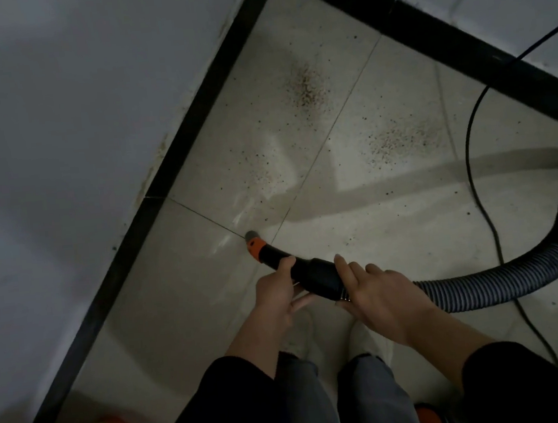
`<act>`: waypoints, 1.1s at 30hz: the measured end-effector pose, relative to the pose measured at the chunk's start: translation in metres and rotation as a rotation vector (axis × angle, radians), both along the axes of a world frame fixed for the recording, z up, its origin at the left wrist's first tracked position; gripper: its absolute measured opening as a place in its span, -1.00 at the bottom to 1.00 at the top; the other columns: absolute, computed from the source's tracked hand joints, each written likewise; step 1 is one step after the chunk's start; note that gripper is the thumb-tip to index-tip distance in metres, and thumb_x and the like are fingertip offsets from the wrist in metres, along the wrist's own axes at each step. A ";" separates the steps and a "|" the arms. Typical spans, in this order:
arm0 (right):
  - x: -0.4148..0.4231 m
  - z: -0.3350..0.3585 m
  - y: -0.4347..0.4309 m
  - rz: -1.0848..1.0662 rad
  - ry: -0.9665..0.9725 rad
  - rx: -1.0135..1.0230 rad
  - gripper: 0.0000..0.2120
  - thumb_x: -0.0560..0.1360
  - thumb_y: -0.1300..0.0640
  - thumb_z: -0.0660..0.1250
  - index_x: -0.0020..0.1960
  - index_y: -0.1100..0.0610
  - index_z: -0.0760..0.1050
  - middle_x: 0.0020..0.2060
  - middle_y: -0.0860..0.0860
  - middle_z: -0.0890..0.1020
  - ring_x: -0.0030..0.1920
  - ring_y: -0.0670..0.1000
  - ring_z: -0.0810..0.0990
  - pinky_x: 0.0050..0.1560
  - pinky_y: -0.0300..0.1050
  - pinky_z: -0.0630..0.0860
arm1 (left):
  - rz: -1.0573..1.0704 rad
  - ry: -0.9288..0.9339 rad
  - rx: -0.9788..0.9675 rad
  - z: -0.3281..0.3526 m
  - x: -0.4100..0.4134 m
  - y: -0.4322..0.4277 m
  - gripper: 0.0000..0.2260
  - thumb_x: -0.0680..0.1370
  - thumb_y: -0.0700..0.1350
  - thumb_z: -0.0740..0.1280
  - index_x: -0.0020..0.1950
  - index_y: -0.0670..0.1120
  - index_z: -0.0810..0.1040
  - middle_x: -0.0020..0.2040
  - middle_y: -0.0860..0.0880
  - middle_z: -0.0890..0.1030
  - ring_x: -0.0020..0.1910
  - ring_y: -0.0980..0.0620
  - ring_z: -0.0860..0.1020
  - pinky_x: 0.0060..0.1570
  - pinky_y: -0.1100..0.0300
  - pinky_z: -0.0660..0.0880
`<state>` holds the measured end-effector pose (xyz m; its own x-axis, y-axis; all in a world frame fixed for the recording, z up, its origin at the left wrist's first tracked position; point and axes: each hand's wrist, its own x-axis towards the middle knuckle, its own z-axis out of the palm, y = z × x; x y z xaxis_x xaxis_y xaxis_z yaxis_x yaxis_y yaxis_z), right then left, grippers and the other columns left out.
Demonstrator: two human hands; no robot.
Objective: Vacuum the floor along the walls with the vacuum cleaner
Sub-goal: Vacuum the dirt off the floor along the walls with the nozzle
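The left hand has its fingers curled round the black vacuum tube behind the orange tip, the right hand grips it by the hose, and the tip touches the floor near the black wall edge.
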<state>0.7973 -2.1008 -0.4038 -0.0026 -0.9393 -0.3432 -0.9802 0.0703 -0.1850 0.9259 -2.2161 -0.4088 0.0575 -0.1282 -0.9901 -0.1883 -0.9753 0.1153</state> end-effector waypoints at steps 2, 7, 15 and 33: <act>0.004 0.001 0.000 -0.021 0.005 0.007 -0.23 0.15 -0.04 0.65 0.20 0.36 0.54 -0.31 0.13 0.60 -0.49 0.09 0.52 -0.65 -0.14 0.35 | -0.013 0.016 -0.008 0.001 0.001 -0.004 -0.68 0.62 -0.09 0.30 0.27 -0.27 0.44 0.03 -0.19 0.61 -0.04 -0.07 0.63 -0.22 0.07 0.64; 0.015 0.004 -0.003 -0.090 -0.009 0.033 -0.26 0.16 -0.07 0.64 0.18 0.35 0.57 -0.32 0.10 0.61 -0.50 0.06 0.53 -0.66 -0.14 0.36 | -0.072 0.019 -0.046 0.001 0.004 -0.010 -0.71 0.62 -0.09 0.30 0.23 -0.27 0.45 0.02 -0.19 0.62 -0.05 -0.07 0.63 -0.33 0.13 0.64; 0.043 -0.001 -0.007 -0.111 -0.071 0.117 -0.27 0.31 -0.10 0.55 0.30 0.34 0.48 -0.22 0.10 0.62 -0.41 0.06 0.56 -0.59 -0.09 0.44 | -0.092 -0.004 -0.088 -0.003 0.025 -0.017 -0.75 0.60 -0.08 0.33 0.15 -0.25 0.49 0.00 -0.19 0.63 -0.05 -0.06 0.63 -0.21 0.07 0.63; 0.086 -0.017 -0.062 -0.182 -0.242 0.172 -0.34 0.64 -0.16 0.05 0.56 0.17 -0.08 0.31 0.06 0.42 0.11 0.07 0.52 -0.03 -0.05 0.53 | -0.051 -0.072 -0.290 -0.013 0.063 -0.061 -0.85 0.59 -0.06 0.34 -0.08 -0.12 0.49 0.00 -0.15 0.63 -0.07 -0.03 0.62 -0.35 0.16 0.61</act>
<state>0.8833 -2.1625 -0.4208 -0.0640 -0.8592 -0.5076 -0.8780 0.2902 -0.3805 0.9885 -2.2767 -0.4220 0.1124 -0.4096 -0.9053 -0.2537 -0.8927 0.3724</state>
